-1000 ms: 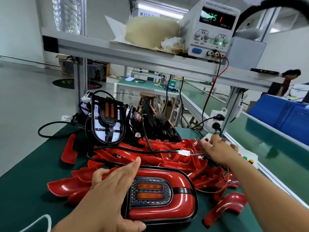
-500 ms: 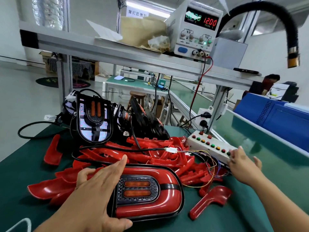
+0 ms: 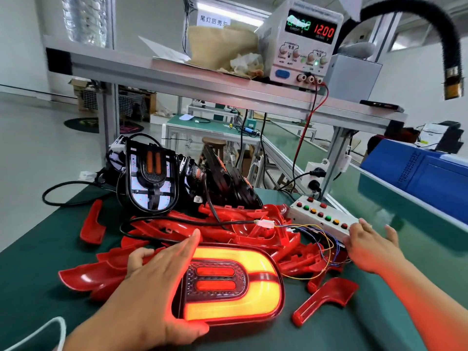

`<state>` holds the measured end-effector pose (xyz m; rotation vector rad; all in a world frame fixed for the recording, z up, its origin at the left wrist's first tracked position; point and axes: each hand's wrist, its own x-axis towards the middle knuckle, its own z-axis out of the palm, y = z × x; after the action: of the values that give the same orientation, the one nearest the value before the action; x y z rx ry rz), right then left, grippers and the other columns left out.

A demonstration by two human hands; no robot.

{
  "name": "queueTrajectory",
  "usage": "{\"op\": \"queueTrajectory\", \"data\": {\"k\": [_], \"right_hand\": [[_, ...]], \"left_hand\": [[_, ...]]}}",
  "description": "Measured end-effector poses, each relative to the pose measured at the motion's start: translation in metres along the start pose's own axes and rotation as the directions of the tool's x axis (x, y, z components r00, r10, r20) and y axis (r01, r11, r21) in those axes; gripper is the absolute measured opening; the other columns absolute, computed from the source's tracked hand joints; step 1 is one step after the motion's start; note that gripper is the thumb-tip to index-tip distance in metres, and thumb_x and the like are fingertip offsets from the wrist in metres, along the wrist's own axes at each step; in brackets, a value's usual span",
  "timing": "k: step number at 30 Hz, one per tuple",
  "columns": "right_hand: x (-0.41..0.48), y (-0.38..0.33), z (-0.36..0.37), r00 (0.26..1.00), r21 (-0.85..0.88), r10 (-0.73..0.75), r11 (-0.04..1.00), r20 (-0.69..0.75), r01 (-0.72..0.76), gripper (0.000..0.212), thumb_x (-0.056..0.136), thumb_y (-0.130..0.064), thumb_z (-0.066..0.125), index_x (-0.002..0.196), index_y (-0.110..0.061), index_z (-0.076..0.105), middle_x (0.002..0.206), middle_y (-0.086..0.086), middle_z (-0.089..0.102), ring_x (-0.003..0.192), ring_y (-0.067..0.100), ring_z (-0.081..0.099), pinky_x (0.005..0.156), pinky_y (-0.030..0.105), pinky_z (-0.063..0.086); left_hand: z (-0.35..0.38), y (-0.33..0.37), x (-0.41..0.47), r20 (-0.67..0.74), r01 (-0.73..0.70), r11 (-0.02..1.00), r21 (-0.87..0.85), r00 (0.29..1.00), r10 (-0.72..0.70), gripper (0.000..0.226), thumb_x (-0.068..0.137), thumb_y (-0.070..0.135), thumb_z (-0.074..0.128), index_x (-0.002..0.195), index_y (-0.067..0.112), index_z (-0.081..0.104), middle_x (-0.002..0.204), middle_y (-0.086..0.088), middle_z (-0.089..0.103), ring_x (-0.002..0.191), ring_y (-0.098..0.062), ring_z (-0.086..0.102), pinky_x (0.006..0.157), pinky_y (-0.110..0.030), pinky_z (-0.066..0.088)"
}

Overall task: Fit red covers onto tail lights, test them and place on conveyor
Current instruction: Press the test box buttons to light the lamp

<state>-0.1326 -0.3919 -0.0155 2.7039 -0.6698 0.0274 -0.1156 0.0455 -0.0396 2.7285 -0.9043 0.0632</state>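
A tail light (image 3: 253, 274) with its red cover fitted lies flat on the green mat in front of me, glowing bright yellow-red. My left hand (image 3: 154, 282) grips its left end, thumb under the near edge. My right hand (image 3: 367, 244) rests with spread fingers on the near end of a white button box (image 3: 319, 216). A black cable with a white connector (image 3: 266, 223) runs from the light toward the box's coloured wires. A heap of loose red covers (image 3: 228, 229) lies behind the light. Uncovered black tail lights (image 3: 152, 178) lean at the back.
A power supply (image 3: 301, 39) reading 12.00 stands on the metal shelf above. The green conveyor (image 3: 405, 224) runs along the right, past blue bins (image 3: 425, 173). A black flexible hose (image 3: 450, 46) hangs at the upper right. One red cover (image 3: 326, 297) lies near right, another (image 3: 92, 224) far left.
The tail light has lit up. My right hand moved from the far end of the button box to its near end. My left hand stayed on the light.
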Motion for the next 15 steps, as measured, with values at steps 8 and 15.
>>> {"op": "queueTrajectory", "data": {"k": [8,15], "right_hand": [[0.005,0.002,0.007,0.999,0.088,0.038,0.995,0.006,-0.038,0.037,0.101,-0.030,0.018,0.124,-0.013,0.042,0.147,0.003,0.038,0.149,0.013,0.012,0.114,0.059,0.004],[0.001,0.001,0.015,0.994,0.318,0.113,0.942,-0.006,-0.106,0.018,0.100,-0.030,0.020,0.104,-0.020,0.035,0.151,0.004,0.035,0.150,0.010,0.005,0.114,0.055,0.001]], "left_hand": [[0.001,0.001,0.000,-0.010,0.013,0.999,-0.041,1.000,-0.013,0.138,0.045,0.092,0.055,0.126,0.052,-0.049,0.139,0.037,-0.013,0.095,0.032,-0.048,0.089,-0.009,-0.033],[-0.003,0.005,-0.003,-0.024,0.020,1.000,0.024,1.000,-0.020,0.134,0.047,0.093,0.051,0.129,0.052,-0.047,0.122,0.051,-0.022,0.102,0.028,-0.048,0.092,-0.009,-0.032]]}}
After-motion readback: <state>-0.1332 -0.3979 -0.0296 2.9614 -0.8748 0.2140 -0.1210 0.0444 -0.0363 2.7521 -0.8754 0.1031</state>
